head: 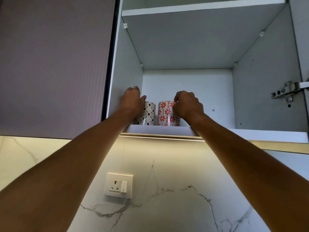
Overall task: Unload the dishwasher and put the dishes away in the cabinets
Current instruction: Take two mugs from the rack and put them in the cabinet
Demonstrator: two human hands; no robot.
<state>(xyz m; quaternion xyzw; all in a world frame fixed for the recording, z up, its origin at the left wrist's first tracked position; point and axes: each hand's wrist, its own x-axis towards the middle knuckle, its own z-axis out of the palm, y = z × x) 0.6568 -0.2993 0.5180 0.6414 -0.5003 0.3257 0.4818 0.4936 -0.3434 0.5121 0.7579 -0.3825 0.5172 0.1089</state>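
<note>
Two mugs stand side by side on the bottom shelf point(250, 133) of an open wall cabinet. The left one is a white mug with a black pattern point(148, 114); my left hand point(133, 101) is wrapped round its left side, thumb over the rim. The right one is a white mug with red flowers point(164, 113); my right hand point(188, 104) grips its right side, where the handle is hidden behind my fingers. Both arms reach up from below.
The upper shelf point(200, 7) runs across the top of the cabinet. A closed cabinet door point(53, 64) is to the left, a door hinge point(287, 91) to the right. Below are a marble backsplash and a wall socket point(119, 185). The shelf right of the mugs is bare.
</note>
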